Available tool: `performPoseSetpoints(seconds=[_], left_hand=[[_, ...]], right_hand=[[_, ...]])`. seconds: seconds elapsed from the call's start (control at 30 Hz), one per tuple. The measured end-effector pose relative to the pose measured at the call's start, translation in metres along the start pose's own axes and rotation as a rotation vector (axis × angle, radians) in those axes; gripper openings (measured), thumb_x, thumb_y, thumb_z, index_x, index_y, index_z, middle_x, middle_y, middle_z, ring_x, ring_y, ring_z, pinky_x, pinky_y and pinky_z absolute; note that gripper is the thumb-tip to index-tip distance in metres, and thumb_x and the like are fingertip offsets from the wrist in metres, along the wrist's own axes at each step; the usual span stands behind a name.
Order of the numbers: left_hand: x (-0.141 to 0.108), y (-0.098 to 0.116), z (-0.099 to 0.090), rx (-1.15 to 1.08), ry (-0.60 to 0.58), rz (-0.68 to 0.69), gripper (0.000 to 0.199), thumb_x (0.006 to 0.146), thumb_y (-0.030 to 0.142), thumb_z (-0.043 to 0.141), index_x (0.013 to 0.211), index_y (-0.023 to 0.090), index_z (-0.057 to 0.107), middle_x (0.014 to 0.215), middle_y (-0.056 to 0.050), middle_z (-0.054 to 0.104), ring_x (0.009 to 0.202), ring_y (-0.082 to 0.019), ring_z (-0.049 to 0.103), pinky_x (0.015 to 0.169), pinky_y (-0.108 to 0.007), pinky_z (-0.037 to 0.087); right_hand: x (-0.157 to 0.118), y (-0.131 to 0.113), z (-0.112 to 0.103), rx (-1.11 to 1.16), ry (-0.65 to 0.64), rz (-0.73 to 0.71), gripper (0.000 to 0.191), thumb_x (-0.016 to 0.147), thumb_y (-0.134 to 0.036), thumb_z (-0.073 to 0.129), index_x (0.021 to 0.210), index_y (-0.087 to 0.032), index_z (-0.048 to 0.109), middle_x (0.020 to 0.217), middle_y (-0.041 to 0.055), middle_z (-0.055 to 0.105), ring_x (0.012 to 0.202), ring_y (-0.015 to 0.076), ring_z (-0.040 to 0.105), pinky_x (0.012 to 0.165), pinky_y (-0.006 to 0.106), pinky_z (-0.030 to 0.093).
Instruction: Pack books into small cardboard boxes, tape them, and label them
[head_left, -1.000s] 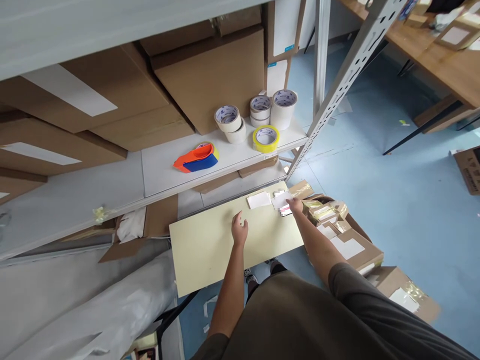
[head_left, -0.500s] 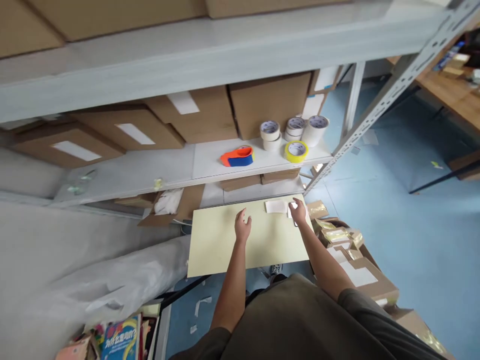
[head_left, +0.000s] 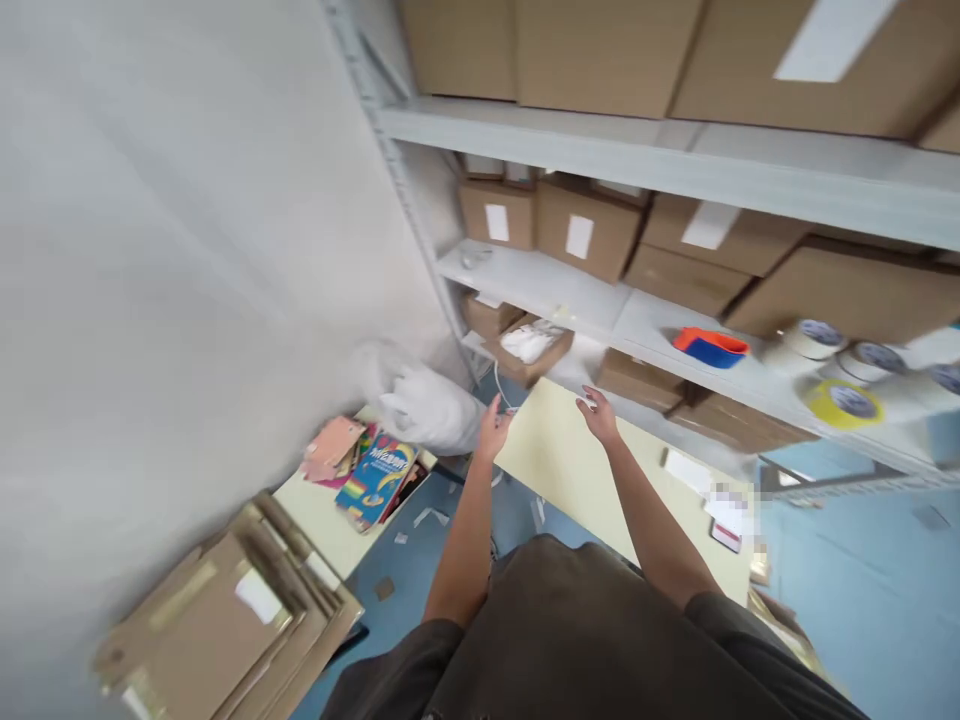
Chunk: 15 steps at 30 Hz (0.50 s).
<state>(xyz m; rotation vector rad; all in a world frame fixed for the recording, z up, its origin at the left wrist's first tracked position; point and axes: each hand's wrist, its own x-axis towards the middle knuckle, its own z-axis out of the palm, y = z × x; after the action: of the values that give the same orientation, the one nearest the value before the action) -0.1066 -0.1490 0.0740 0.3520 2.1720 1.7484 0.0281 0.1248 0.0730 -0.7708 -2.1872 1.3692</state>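
Both hands are raised and hold nothing. My left hand (head_left: 493, 430) is by the left edge of the pale yellow table (head_left: 570, 460), fingers apart. Over the same table, further right, my right hand (head_left: 598, 415) has its fingers spread and slightly curled. Whether either hand touches the tabletop I cannot tell. White paper slips (head_left: 686, 470) and a phone (head_left: 725, 537) lie towards the table's right end. Behind the table, on a grey shelf, is an orange and blue tape dispenser (head_left: 711, 347).
Tape rolls (head_left: 846, 402) stand on the shelf at right, among cardboard boxes (head_left: 589, 230). A wrapped white bundle (head_left: 431, 405) leans by the wall. Books (head_left: 377, 478) lie on a second table at left, near flattened cartons (head_left: 225, 620). Paper scraps litter the blue floor.
My view has swung left, bringing the wall, books and flattened cartons into sight. My right hand has left the paper slips and phone and come nearer my left hand.
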Motion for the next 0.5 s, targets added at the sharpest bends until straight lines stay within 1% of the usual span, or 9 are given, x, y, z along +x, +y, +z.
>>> performPoseSetpoints(seconds=[0.17,0.23,0.3,0.4,0.47,0.5], left_hand=[[-0.012,-0.024,-0.133,-0.026,0.222,-0.017,0.066,0.097,0.043,0.064,0.160,0.028,0.050,0.170,-0.010,0.043,0.157,-0.032,0.041,0.125,-0.051,0.039],[-0.021,-0.034,-0.183,-0.026,0.292,-0.021,0.068,0.098,0.044,0.064,0.161,0.026,0.048,0.171,-0.010,0.041,0.159,-0.030,0.036,0.127,-0.050,0.036],[-0.031,-0.043,-0.231,-0.010,0.374,-0.023,0.069,0.098,0.045,0.064,0.162,0.025,0.047,0.172,-0.010,0.040,0.161,-0.029,0.033,0.131,-0.049,0.030],[-0.047,-0.054,-0.293,0.015,0.499,-0.031,0.071,0.098,0.048,0.063,0.163,0.025,0.045,0.172,-0.010,0.040,0.162,-0.028,0.031,0.134,-0.047,0.021],[-0.058,-0.058,-0.327,0.005,0.563,-0.035,0.074,0.099,0.050,0.063,0.165,0.025,0.042,0.172,-0.010,0.040,0.162,-0.028,0.030,0.134,-0.047,0.022],[-0.063,-0.059,-0.341,-0.005,0.590,-0.036,0.075,0.099,0.051,0.063,0.166,0.024,0.040,0.172,-0.010,0.040,0.163,-0.029,0.030,0.134,-0.046,0.023]], right_hand=[[-0.002,-0.066,0.130,-0.003,-0.212,-0.135,0.055,0.089,-0.053,0.067,0.137,-0.026,0.069,0.145,0.0134,0.068,0.126,0.0335,0.067,0.100,0.052,0.059],[-0.006,-0.090,0.179,-0.018,-0.273,-0.197,0.054,0.089,-0.052,0.067,0.136,-0.025,0.070,0.143,0.0134,0.070,0.126,0.0330,0.068,0.104,0.053,0.058],[-0.012,-0.112,0.225,-0.026,-0.330,-0.259,0.053,0.089,-0.050,0.066,0.136,-0.025,0.070,0.142,0.0129,0.070,0.128,0.0320,0.067,0.107,0.053,0.056],[-0.024,-0.142,0.284,-0.024,-0.420,-0.334,0.052,0.090,-0.048,0.066,0.137,-0.026,0.070,0.145,0.0121,0.068,0.131,0.0307,0.065,0.110,0.051,0.055],[-0.032,-0.159,0.317,-0.018,-0.472,-0.370,0.052,0.090,-0.047,0.066,0.137,-0.026,0.070,0.146,0.0118,0.068,0.133,0.0303,0.064,0.112,0.051,0.053],[-0.035,-0.167,0.330,-0.013,-0.493,-0.387,0.051,0.091,-0.047,0.066,0.137,-0.026,0.070,0.146,0.0115,0.068,0.134,0.0301,0.063,0.113,0.051,0.052]])
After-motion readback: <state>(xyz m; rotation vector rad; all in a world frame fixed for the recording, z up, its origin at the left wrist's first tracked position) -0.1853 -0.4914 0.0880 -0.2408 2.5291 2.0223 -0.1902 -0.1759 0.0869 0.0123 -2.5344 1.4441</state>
